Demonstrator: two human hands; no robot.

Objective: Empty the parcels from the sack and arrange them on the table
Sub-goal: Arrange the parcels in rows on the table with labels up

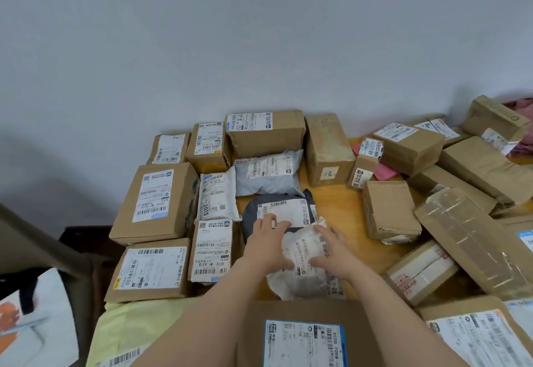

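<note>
A crumpled white soft parcel [302, 254] lies on the wooden table [354, 239] just in front of me. My left hand [266, 242] grips its left side, fingertips reaching onto the dark grey bag parcel [277, 211] behind it. My right hand [331, 251] holds the white parcel's right side, thumb curled under. Brown cardboard parcels [155, 202] sit in neat rows on the left; a light grey bag [268, 172] lies farther back. The sack is not clearly in view.
Loose brown boxes [389, 211] pile untidily on the right, with a long taped one [473, 237]. A large box [302, 335] and a pale yellow bag [138, 326] lie nearest me. A grey wall stands behind; a dark chair [80, 251] is at the left.
</note>
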